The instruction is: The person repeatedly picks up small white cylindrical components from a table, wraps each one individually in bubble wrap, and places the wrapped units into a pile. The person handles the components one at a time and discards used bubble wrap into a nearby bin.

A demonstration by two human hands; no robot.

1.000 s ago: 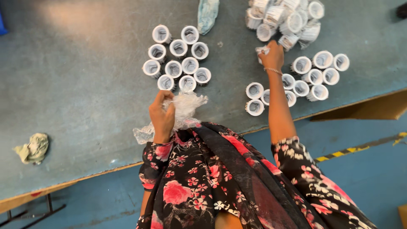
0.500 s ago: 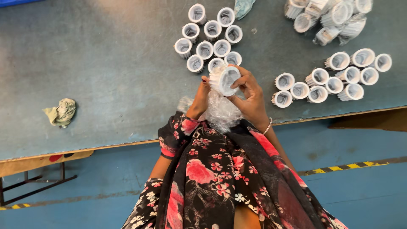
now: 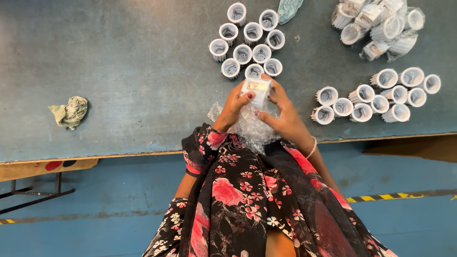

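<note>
A worn blue-grey workbench [image 3: 119,71] stands over a blue floor. Just above its near edge both hands grip one white ribbed cylindrical part [image 3: 257,92], the left hand [image 3: 233,107] clasping its left side, the right hand [image 3: 281,112] its right, crumpled clear plastic wrap [image 3: 250,126] beneath. The part's long axis points away from the person, toward the upright cluster of like parts [image 3: 247,40] just beyond it; another cluster [image 3: 381,95] lies well right

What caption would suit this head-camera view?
Both hands, left hand and right hand, hold a white ribbed cup above crumpled plastic wrap.
</note>
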